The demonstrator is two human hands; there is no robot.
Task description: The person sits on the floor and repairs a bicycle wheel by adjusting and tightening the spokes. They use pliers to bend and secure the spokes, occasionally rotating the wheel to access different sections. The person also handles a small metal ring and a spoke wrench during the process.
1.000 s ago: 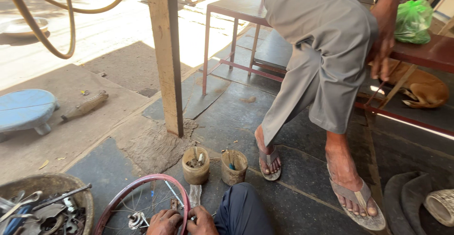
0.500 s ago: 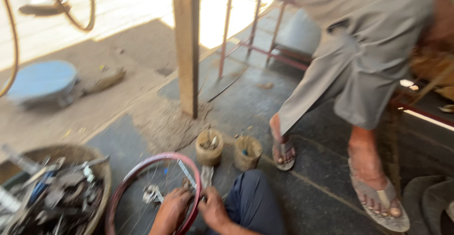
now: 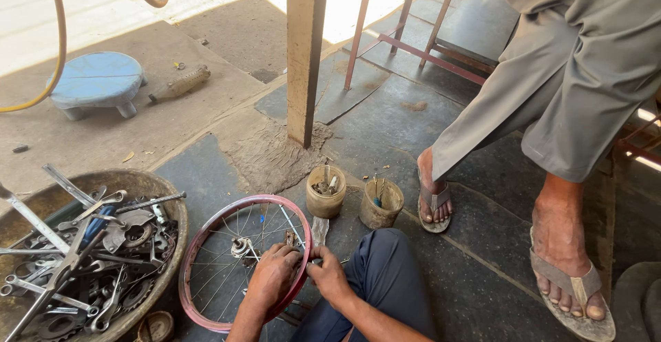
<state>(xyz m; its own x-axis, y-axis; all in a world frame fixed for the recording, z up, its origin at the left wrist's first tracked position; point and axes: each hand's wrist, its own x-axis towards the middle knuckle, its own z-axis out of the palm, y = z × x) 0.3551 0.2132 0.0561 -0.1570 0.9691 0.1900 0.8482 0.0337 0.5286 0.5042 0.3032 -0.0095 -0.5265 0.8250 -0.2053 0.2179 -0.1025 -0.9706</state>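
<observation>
A small red-rimmed spoked bicycle wheel (image 3: 206, 263) lies flat on the dark floor in front of me. My left hand (image 3: 274, 273) rests over the rim's right side, fingers curled on it near the spokes. My right hand (image 3: 329, 273) is just outside the rim, fingers closed around something small that I cannot make out. My knee in dark blue trousers (image 3: 385, 273) is beside that hand. The wheel's hub (image 3: 240, 248) sits at the centre of the spokes.
A wide basin (image 3: 165, 204) of wrenches and sprockets stands at left. Two small pots (image 3: 326, 190) (image 3: 381, 203) of parts sit beyond the wheel. A wooden post (image 3: 306, 53), a blue stool (image 3: 98, 82) and a seated person's sandalled feet (image 3: 435, 208) are near.
The view has dropped and come closer to the wheel and basin. My hands stay at the rim's right side. The seated person's legs have shifted to the right of the view.
</observation>
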